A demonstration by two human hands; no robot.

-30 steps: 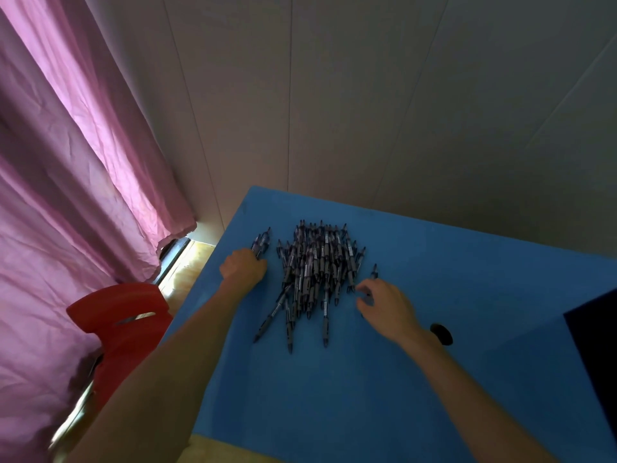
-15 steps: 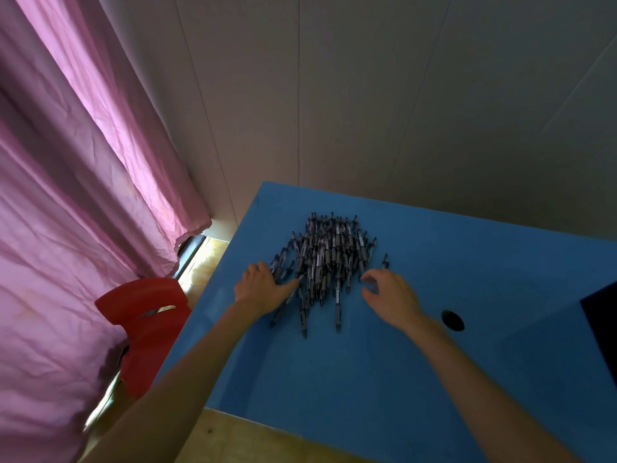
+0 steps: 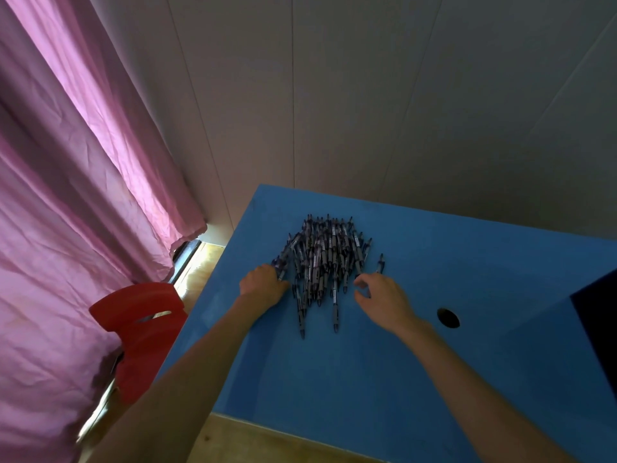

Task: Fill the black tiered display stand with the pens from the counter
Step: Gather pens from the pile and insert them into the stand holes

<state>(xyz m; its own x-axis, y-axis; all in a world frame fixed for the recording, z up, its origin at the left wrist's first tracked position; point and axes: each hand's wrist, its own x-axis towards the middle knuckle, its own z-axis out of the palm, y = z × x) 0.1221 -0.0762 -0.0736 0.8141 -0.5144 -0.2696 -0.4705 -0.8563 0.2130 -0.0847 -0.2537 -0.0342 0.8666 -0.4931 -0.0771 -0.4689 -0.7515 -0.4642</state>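
Note:
A heap of dark pens lies on the blue counter, near its far left corner. My left hand is at the heap's left edge, its fingers curled round a few pens that stick out beyond the knuckles. At the heap's right edge rests my right hand, with thumb and forefinger bent and apart and nothing between them. One stray pen lies just beyond that hand. A black shape is cut off by the right border; whether it is the display stand I cannot tell.
A round cable hole is in the counter to the right of my right hand. A red plastic chair stands left of the counter beside a pink curtain. A panelled wall runs behind the counter.
My left hand lay flat on the left side of the heap half a second ago and has now curled round a few pens there. My right hand has hardly moved.

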